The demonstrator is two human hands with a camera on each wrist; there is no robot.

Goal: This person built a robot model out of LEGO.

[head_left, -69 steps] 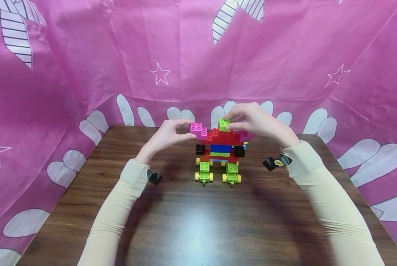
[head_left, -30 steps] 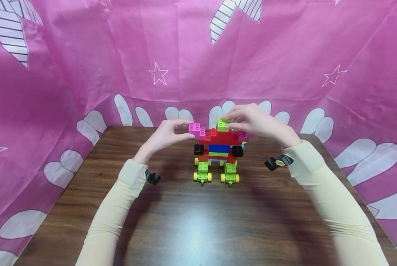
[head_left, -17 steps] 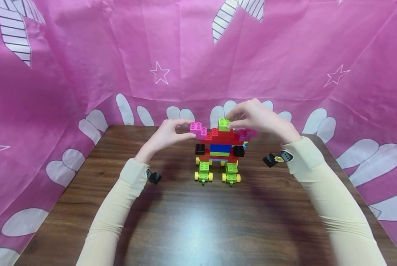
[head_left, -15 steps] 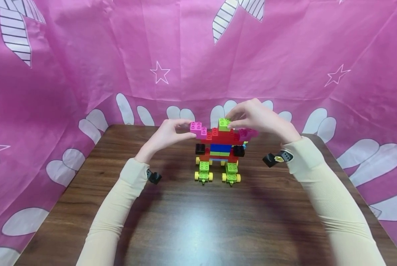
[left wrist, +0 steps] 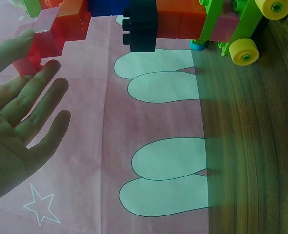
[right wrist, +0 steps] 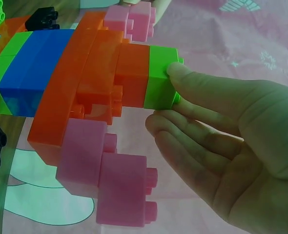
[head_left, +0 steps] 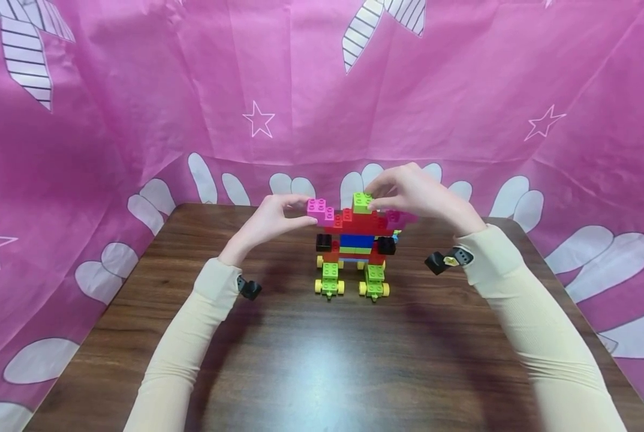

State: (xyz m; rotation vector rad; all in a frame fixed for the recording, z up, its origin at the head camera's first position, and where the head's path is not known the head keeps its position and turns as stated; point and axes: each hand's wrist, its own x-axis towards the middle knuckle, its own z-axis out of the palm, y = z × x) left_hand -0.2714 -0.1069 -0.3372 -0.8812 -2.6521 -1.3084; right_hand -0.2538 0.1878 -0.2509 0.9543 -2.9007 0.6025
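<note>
A toy figure of building bricks stands upright on the table, with red bricks [head_left: 357,224] across its upper part and blue bricks [head_left: 355,240] below them. At its left end my left hand [head_left: 268,223] pinches a pink brick [head_left: 316,207] between thumb and fingers. My right hand [head_left: 416,193] holds the lime green brick [right wrist: 162,78] on the top, thumb on one side and fingertips on the other. More pink bricks [right wrist: 122,190] stick out at the right end. Two black bricks [head_left: 324,242] flank the middle, and green wheeled bases [head_left: 375,282] with yellow wheels form the feet.
The dark wooden table [head_left: 311,360] extends in front of the figure. A pink patterned cloth [head_left: 311,90] hangs behind and at both sides of it. Black wrist cameras [head_left: 250,289] are strapped at both cuffs.
My right hand has shifted slightly on the green brick, so more of the pink bricks at the right end show. My left hand and the figure stay in place.
</note>
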